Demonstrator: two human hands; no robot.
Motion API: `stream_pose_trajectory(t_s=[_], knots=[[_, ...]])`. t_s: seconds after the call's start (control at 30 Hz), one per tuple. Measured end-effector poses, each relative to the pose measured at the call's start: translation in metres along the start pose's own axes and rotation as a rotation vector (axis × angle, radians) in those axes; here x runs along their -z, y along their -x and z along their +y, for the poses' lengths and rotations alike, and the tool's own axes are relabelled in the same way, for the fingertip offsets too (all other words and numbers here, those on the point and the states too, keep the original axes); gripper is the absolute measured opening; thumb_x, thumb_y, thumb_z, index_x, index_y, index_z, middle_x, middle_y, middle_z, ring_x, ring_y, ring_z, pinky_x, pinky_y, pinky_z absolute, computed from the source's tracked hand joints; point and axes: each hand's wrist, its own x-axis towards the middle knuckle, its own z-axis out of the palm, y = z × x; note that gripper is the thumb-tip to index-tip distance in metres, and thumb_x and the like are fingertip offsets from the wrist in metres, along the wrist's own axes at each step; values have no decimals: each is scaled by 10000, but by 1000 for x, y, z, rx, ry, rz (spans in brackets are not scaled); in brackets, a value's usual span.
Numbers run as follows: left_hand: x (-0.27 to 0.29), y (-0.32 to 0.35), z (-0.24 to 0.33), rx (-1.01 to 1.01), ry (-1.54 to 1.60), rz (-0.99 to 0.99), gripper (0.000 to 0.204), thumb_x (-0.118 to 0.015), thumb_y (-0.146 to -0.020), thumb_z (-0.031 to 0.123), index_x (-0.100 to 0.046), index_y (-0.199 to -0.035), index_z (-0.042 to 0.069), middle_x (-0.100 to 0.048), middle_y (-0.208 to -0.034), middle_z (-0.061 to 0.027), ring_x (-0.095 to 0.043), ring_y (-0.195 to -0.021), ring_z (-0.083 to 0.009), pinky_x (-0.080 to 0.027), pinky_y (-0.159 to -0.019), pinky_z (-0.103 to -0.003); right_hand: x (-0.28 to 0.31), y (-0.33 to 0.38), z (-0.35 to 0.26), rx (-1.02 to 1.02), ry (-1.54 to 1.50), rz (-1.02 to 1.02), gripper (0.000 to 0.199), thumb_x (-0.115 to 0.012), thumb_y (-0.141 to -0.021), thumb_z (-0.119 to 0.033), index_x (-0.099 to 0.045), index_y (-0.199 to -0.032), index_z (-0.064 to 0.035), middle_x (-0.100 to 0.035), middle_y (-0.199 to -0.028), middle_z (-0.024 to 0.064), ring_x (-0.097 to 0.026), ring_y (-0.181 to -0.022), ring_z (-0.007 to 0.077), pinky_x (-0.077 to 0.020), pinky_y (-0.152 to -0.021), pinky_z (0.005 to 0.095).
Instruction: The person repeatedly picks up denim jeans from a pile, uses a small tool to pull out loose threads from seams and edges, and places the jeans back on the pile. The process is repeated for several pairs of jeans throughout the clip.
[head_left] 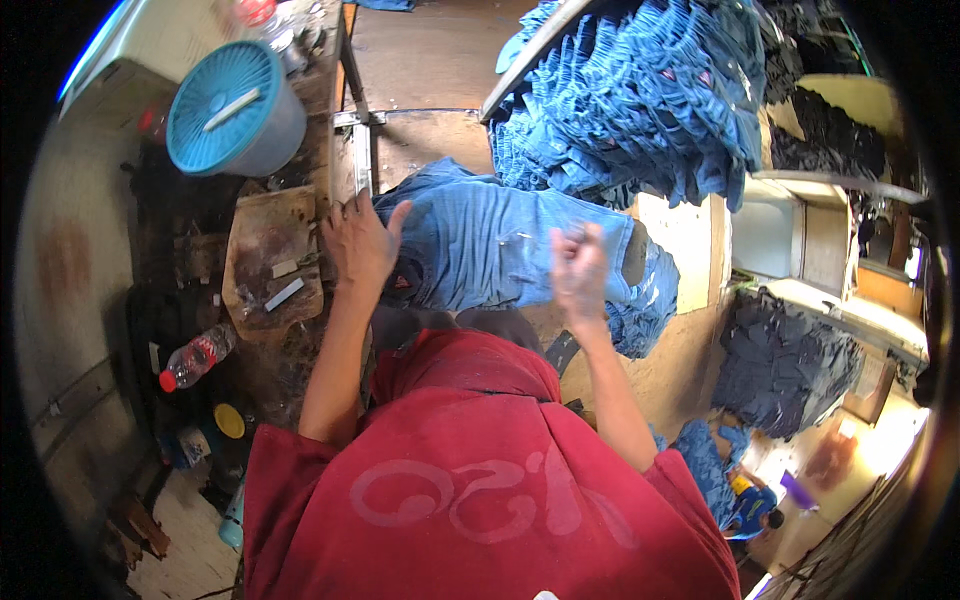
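Observation:
A blue denim garment (480,245) lies stretched across in front of me, a dark opening showing at its right end. My left hand (360,240) rests at the garment's left edge beside the wooden bench, its fingers spread. Over the right part of the denim is my right hand (580,270), slightly blurred. Its fingers are curled into a closed shape, and whatever they may hold is hidden. A small whitish mark shows on the cloth between the hands. More blue denim (645,310) hangs below the right end.
A large pile of blue denim (640,100) rises at the back right. On the left are a lidded bucket (240,110), a stained board (275,250) with small white pieces, and a plastic bottle (200,357). Dark folded cloth (785,360) is stacked to the right.

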Motion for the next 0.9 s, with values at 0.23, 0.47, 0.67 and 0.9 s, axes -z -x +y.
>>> stream_pose_trajectory(t_s=[0.23, 0.47, 0.67, 0.9], knots=[[-14, -26, 17, -20, 287, -98, 332, -663, -1039, 369, -794, -1102, 70, -742, -1007, -280, -700, -1024, -402, -555, -884, -462, 53, 33, 129, -419, 491, 244, 732, -733, -886, -691, -613, -998, 22, -711, -909, 249, -684, -901, 460, -523, -851, 554], [23, 38, 58, 337, 873, -194, 388, -667, -1075, 235, -633, -1309, -72, -739, -1168, -96, -682, -1071, -195, -517, -989, -337, 91, 15, 189, -116, 119, 561, 151, -655, -1018, -126, -563, -936, -38, -624, -802, 230, -656, -782, 466, -491, -676, 521], [-14, 57, 110, 527, 1329, -645, 274, -650, -1076, 163, -647, -1312, 25, -714, -1295, -47, -721, -1072, -195, -596, -921, -411, 178, -23, 303, -73, 153, 577, 181, -660, -1047, -228, -625, -1075, -53, -736, -936, 221, -723, -891, 447, -579, -750, 481], [-105, 27, 323, 4, 1405, -882, 802, -762, -989, 153, -298, -1633, 34, -501, -1546, -94, -524, -1369, -207, -467, -1131, -396, 279, 3, 467, -526, 115, 680, 419, -638, -1064, -359, -626, -1283, -2, -734, -1007, 241, -718, -936, 427, -559, -821, 504]])
